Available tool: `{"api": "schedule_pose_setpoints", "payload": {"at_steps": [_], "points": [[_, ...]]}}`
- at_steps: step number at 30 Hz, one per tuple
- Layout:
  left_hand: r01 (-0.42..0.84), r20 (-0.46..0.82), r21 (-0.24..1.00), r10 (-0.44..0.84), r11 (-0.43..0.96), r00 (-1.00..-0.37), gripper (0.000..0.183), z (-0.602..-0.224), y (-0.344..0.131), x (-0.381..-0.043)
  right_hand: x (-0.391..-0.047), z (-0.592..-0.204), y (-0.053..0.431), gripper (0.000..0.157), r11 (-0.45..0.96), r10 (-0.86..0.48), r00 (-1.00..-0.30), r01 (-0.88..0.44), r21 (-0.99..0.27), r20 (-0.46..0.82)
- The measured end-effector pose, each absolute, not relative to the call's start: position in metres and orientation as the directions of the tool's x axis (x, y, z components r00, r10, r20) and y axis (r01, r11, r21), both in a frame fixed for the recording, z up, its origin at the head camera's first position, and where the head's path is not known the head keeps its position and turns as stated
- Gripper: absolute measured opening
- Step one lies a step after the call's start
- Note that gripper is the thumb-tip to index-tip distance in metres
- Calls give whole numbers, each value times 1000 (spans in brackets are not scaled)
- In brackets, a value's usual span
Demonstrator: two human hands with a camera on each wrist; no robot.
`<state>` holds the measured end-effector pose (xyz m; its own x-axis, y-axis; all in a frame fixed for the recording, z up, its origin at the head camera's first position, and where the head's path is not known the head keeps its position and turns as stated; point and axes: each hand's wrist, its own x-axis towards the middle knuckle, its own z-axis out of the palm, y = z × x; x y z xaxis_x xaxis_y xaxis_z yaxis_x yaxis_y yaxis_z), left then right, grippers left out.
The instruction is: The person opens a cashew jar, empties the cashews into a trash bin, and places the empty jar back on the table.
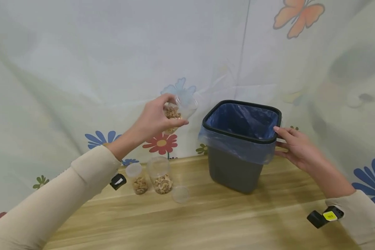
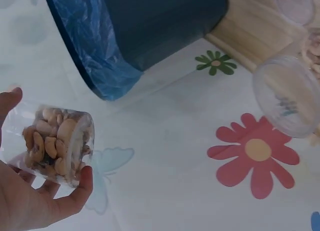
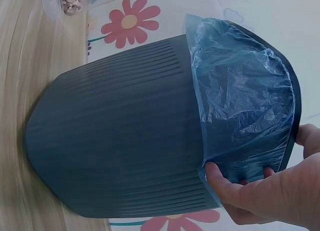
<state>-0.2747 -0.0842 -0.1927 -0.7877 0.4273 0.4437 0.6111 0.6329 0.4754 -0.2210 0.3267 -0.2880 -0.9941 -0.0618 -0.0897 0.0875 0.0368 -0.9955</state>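
Note:
My left hand [image 1: 154, 116] grips a clear plastic jar [image 2: 55, 141] of mixed nuts, raised in front of the wall hanging. The jar leans toward the bin, and cashews show bunched at its bottom end in the left wrist view. My right hand [image 1: 300, 147] holds the right rim of a dark grey trash bin [image 1: 232, 170], thumb over the edge and fingers outside against the liner. A blue plastic bag [image 1: 240, 149] lines this bin and folds down over its black rim. The bin stands upright on the wooden table, right of the jar.
On the table [image 1: 200, 222] stand a lidded jar [image 1: 139, 184] of nuts and a larger clear jar [image 1: 162, 182] partly filled with nuts. Beside them lies a round clear lid [image 1: 180, 194]. A flower-printed cloth [image 1: 128, 69] hangs close behind everything.

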Motion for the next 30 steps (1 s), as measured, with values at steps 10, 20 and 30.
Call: {"api": "schedule_pose_setpoints", "payload": {"at_steps": [10, 20, 30], "points": [[604, 394, 350, 473, 716, -788, 70, -180, -70, -298, -226, -282, 320, 91, 55, -40, -993, 104, -993, -107], [581, 292, 231, 514, 780, -807, 74, -158, -57, -309, -232, -276, 319, 87, 36, -62, -992, 106, -994, -108], [588, 271, 116, 544, 800, -794, 74, -125, -49, -307, -236, -275, 319, 89, 50, -90, -989, 114, -992, -118]]}}
